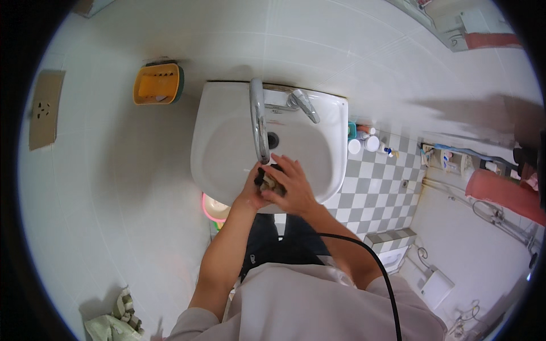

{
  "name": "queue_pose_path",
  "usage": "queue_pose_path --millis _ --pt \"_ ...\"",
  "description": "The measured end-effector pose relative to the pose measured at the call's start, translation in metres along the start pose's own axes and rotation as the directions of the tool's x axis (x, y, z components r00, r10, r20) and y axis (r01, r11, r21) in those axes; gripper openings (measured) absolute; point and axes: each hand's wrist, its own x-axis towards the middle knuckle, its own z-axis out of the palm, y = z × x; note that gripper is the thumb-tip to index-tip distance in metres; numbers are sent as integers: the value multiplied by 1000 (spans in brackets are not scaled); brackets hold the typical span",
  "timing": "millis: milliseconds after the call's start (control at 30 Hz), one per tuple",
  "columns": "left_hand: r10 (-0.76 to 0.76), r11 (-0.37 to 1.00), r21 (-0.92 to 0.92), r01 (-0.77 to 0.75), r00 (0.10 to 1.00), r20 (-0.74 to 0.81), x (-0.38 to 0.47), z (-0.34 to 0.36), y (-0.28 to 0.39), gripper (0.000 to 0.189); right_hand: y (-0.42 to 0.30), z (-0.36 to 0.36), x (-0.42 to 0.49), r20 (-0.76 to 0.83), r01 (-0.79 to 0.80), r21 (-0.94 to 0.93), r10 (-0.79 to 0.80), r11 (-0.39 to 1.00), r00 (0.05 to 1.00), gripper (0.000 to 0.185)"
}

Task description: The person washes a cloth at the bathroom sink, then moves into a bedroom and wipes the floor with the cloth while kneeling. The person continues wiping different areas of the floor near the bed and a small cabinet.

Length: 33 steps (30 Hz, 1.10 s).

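Observation:
Both hands meet over the front part of a white ceramic washbasin (230,145), just below the spout of a chrome faucet (258,119). A small crumpled bundle (269,182), black and beige and probably fabric, sits between them. My left hand (252,187) cups it from the left and below. Over its right side curl the thumb and fingers of my right hand (295,187), which hide part of it. Whether water runs from the spout is not clear. The dark drain (273,140) lies behind the hands, and the chrome faucet lever (305,105) is to its right.
An orange soap dish (156,85) hangs on the left wall. Several bottles and jars (362,143) stand on the checkered floor (375,170) right of the basin. A pink-rimmed plastic basin (209,209) is low at left. A black cable (375,255) crosses my right arm.

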Motion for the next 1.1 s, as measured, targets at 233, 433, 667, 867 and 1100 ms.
queue_pose_path --millis 233,433,667,867,1100 --pt "-98 995 5 99 975 202 17 -3 -12 28 -8 47 -11 -225 -57 214 106 975 969 26" --pt "23 994 103 -21 999 -25 37 -2 -15 26 -6 53 3 -469 -361 358 501 861 728 22" --pt "501 809 505 -301 803 -324 55 6 -28 18 4 48 9 -332 -468 712 839 523 432 26" --pt "691 504 837 -212 680 -244 45 45 -39 23 1 37 15 -192 -382 877 942 291 275 22" --pt "757 403 877 -261 634 -159 53 27 -47 25 9 42 -1 -133 -300 930 954 214 269 21"
